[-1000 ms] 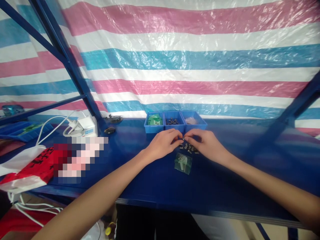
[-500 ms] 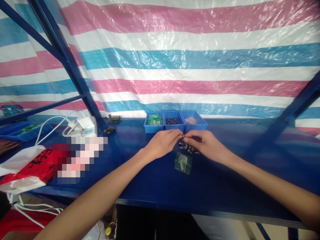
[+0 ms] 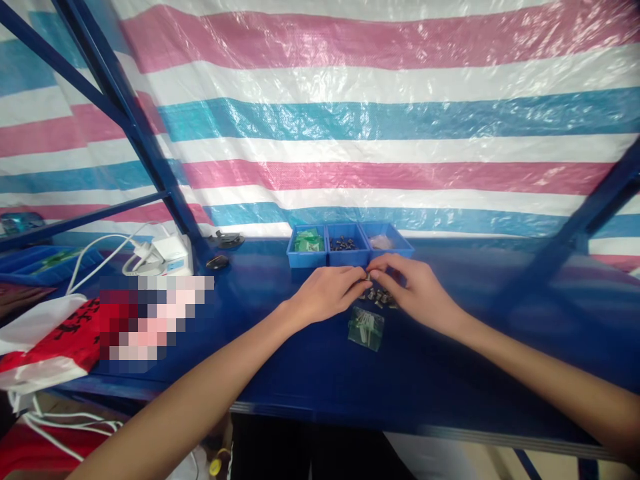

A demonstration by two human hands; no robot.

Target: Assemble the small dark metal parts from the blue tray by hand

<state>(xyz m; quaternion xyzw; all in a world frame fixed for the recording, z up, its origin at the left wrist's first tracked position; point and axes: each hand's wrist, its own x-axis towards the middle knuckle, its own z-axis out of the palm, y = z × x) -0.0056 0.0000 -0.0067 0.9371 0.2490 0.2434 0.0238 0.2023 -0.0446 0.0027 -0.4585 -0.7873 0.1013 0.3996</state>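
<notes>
My left hand (image 3: pixel 327 292) and my right hand (image 3: pixel 413 287) meet fingertip to fingertip above the blue table. Both are closed in a pinch around a small metal screw (image 3: pixel 369 276), mostly covered by the fingers. Just below them lies a loose pile of similar short, dark and silvery screws (image 3: pixel 381 297), partly hidden by my right hand. Nearer to me, a small clear bag with a green tint (image 3: pixel 366 328) lies flat, with slim pale and metal parts inside.
Behind my hands stand three blue bins: one with green packets (image 3: pixel 307 261), one with small screws (image 3: pixel 349 259), one with clear plastic bags (image 3: pixel 400 253). At left are a power strip (image 3: pixel 179 265), a dark mouse-like object (image 3: pixel 218 263), a red bag (image 3: pixel 95 330) and another person's hand (image 3: pixel 20 300).
My left hand has shifted slightly down and its fingers now cover part of the pile. My right hand's fingers have risen a little; the pinch at the screw continues.
</notes>
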